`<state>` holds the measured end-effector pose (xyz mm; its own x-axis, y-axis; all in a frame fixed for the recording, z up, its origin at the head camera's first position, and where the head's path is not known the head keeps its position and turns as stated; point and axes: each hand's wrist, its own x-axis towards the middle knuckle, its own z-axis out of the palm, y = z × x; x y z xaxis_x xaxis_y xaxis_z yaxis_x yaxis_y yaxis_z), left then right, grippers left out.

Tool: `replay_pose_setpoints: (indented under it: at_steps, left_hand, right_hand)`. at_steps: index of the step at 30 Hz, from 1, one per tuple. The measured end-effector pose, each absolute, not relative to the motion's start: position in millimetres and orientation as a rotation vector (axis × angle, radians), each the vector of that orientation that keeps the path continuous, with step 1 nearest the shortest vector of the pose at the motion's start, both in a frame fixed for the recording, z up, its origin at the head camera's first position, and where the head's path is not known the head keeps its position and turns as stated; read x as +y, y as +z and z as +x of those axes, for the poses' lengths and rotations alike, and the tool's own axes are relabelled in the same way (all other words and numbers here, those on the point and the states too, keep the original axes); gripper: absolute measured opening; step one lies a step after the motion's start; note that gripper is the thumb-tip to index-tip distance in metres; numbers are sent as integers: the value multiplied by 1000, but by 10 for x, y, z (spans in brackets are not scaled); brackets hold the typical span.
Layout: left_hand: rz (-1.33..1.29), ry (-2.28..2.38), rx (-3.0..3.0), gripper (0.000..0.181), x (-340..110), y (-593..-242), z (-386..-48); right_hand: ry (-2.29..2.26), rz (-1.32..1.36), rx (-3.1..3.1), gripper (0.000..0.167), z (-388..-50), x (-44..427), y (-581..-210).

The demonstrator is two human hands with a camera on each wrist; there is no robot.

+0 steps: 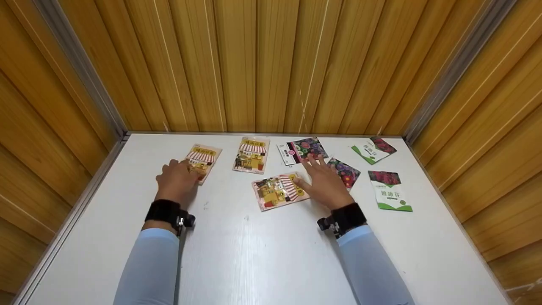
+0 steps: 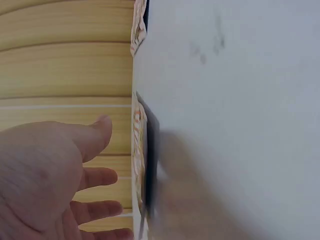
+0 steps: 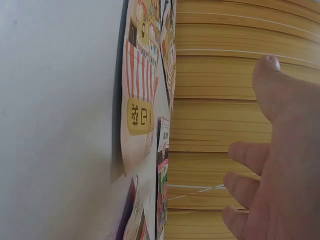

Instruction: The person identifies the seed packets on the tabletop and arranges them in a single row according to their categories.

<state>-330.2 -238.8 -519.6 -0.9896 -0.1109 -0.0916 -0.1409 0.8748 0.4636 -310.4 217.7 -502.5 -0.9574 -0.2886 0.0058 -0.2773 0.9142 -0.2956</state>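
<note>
The left hand's point(image 1: 177, 178) loosely extended fingers reach a striped-awning packet point(image 1: 205, 159); whether they touch is unclear. The right hand's point(image 1: 326, 184) spread, empty fingers hover over central packets. Matching designs lie near each other, perhaps grouped by kind: three striped-awning packets, two flower packets point(image 1: 311, 148), two green-and-white packets point(image 1: 387, 195), on a white table point(image 1: 254, 262).

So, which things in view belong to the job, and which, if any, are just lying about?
Probably the job, around left hand and right hand:
three striped-awning packets
two multicoloured-flower packets
two green-and-white packets

Just setting:
white table
wooden walls
black wrist straps
</note>
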Motion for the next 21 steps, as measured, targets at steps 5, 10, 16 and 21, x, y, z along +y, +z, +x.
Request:
replay_pose_setpoints:
  at_steps: [5, 10, 16, 21]
  left_hand:
    - [-239, 701, 2971, 63, -2495, -5239, -3354]
    - [-290, 701, 3006, 66, -2505, -5291, -3414]
    - [-344, 778, 3004, 86, -2466, -5247, -3415]
    - [-357, 785, 2955, 86, -2417, -5172, -3360]
  right_hand:
    - [-456, -449, 3028, 88, -3118, 2182, -5042]
    - [-472, -441, 3009, 85, -3117, 2181, -5043]
    - [-499, -434, 3002, 85, -3117, 2186, -5045]
    - [-497, -435, 2999, 85, -3117, 2193, -5036]
